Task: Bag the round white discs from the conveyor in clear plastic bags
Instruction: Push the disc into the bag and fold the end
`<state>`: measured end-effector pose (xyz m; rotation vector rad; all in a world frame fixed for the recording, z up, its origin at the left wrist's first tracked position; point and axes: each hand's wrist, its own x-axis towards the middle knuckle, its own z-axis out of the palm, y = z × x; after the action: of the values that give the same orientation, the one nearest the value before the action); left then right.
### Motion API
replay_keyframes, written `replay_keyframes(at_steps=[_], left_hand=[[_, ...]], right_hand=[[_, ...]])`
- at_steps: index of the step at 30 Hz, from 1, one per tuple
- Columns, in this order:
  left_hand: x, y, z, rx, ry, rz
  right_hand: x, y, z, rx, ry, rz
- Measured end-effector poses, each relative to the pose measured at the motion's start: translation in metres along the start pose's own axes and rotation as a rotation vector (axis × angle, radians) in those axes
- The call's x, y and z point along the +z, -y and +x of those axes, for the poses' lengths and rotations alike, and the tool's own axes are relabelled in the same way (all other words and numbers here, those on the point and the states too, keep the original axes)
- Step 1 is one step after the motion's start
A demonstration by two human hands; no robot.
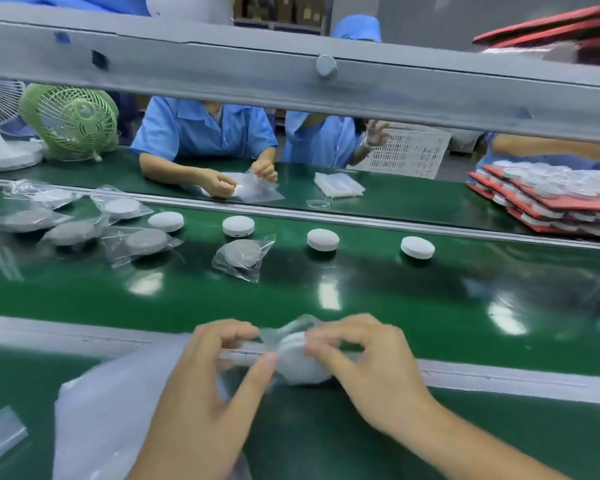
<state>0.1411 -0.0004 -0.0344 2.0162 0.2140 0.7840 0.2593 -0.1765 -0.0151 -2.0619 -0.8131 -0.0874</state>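
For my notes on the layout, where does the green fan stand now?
In the head view, the green fan stands far left, beyond the conveyor belt, right beside a white fan.

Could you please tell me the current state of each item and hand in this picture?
left hand: pinches the clear bag.
right hand: grips the held disc.
clear bag: open, partly over the held disc.
held disc: tilted, partly covered.
bare discs: unbagged, flat on the conveyor.
bagged discs: inside bags, lying on the conveyor.
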Motion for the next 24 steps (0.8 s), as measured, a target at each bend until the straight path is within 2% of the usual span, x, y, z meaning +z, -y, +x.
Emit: replay_keyframes(at_steps=[2,3,4,6,8,10,12,15,20,24], left_hand=[[-0.022,0.016,0.014,0.186,0.120,0.484],[-0.030,0.022,0.019,0.171,0.249,0.623],[-0.034,0.027,0.022,0.125,0.348,0.704],[-0.034,0.031,0.022,0.106,0.445,0.756],[-0.032,0.032,0.023,0.126,0.487,0.703],[-0.032,0.031,0.023,0.177,0.431,0.709],[-0.031,0.030,0.023,0.143,0.446,0.714],[-0.028,0.025,0.021,0.202,0.467,0.794],[0.007,-0.006,0.019,0.266,0.368,0.651],[0.072,-0.050,0.023,0.428,0.447,0.593]], right_hand=[[0.000,-0.022,0.048,-0.015,-0.136,-0.192],[0.000,-0.035,0.073,0.044,-0.152,-0.273],[0.001,-0.049,0.094,0.126,-0.130,-0.353],[0.009,-0.069,0.120,0.288,0.012,-0.473],[0.020,-0.074,0.125,0.328,0.102,-0.456],[0.026,-0.067,0.113,0.235,0.082,-0.417],[0.024,-0.057,0.084,0.120,0.059,-0.422],[0.010,-0.049,0.017,0.014,0.138,-0.435],[-0.023,-0.050,-0.048,0.047,0.099,-0.426],[-0.050,-0.039,-0.067,0.134,0.005,-0.375]])
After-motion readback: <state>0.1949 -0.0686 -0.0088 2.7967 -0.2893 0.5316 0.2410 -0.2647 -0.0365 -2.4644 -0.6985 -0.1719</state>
